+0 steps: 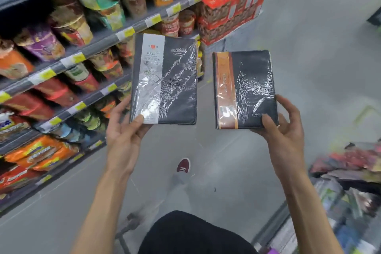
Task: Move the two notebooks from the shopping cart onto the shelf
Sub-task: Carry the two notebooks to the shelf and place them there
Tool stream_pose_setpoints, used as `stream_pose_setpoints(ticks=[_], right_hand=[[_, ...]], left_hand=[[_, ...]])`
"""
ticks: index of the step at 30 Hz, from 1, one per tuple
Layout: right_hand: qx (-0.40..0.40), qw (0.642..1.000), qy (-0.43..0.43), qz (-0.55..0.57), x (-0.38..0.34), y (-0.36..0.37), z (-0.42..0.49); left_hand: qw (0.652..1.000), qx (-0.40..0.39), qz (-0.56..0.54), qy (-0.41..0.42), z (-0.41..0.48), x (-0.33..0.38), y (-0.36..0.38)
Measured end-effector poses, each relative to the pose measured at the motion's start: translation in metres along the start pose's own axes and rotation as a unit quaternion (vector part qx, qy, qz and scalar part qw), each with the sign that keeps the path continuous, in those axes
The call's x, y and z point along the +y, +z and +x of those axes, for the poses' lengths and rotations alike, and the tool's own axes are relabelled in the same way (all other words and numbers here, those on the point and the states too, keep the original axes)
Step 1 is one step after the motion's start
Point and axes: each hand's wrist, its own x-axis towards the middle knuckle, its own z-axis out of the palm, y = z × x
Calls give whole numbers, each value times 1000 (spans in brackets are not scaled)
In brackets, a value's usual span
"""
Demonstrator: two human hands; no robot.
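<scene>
Two shrink-wrapped dark notebooks are held up in front of me over the aisle floor. My left hand [125, 130] grips the bottom left corner of the larger notebook with a silver-grey band [165, 80], thumb on its cover. My right hand [282, 128] holds the bottom right corner of the smaller notebook with an orange-brown band [245, 90]. Both notebooks stand upright, side by side and apart. The shelf [92, 49] runs along the left, its tiers filled with noodle cups and packets. The shopping cart [334, 208] sits at the lower right, holding mixed goods.
Stacked red cartons [231, 4] stand at the far end of the shelf. Grey aisle floor [309, 51] stretches ahead and to the right. My red shoe [183, 166] and dark clothing [191, 235] show below the notebooks.
</scene>
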Motion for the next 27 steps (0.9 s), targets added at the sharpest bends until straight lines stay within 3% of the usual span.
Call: stream_pose_setpoints(ticks=[14, 27], right_hand=[[248, 967, -55, 4, -2, 12, 139], [480, 874, -72, 27, -13, -93, 214]], left_hand=[[966, -211, 36, -143, 245, -32, 161], [864, -431, 108, -238, 313, -143, 393]])
